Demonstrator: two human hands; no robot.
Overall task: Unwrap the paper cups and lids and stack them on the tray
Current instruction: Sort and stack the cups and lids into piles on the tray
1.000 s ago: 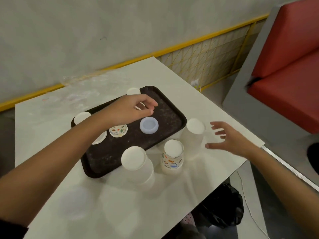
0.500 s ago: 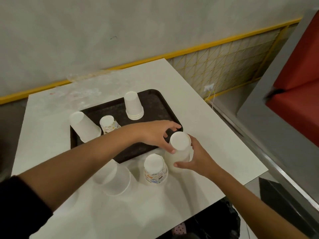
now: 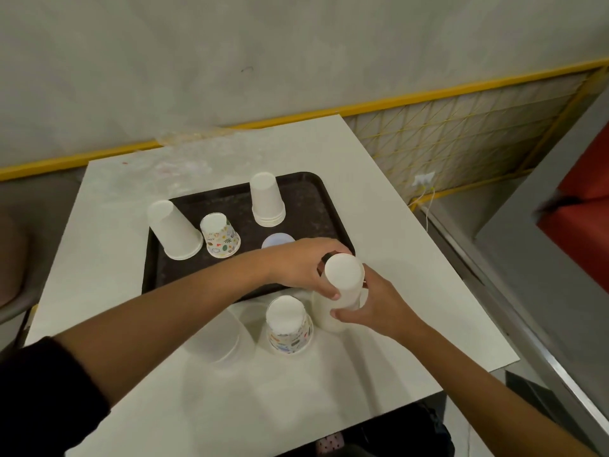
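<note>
A tall stack of white paper cups (image 3: 342, 285), upside down, stands on the table just off the front right corner of the dark tray (image 3: 296, 199). My left hand (image 3: 300, 265) grips its upper part and my right hand (image 3: 372, 308) grips its lower part. On the tray stand a white cup stack (image 3: 267, 199), a large white cup (image 3: 173, 230), a patterned cup (image 3: 220, 235) and a pale blue lid (image 3: 278, 240), partly hidden by my left hand. A patterned cup stack (image 3: 288, 324) and a blurry stack of clear lids (image 3: 217, 338) stand on the table in front of the tray.
The white table (image 3: 108, 232) ends close on the right and front. Crumpled clear wrapping (image 3: 184, 166) lies at its far edge by the wall. A red seat (image 3: 580, 206) is at the right. A dark bag (image 3: 395, 433) sits under the front edge.
My left hand left the tray and came to the white cup stack, and my right hand closed on it. The view shifted so the tray now sits further back.
</note>
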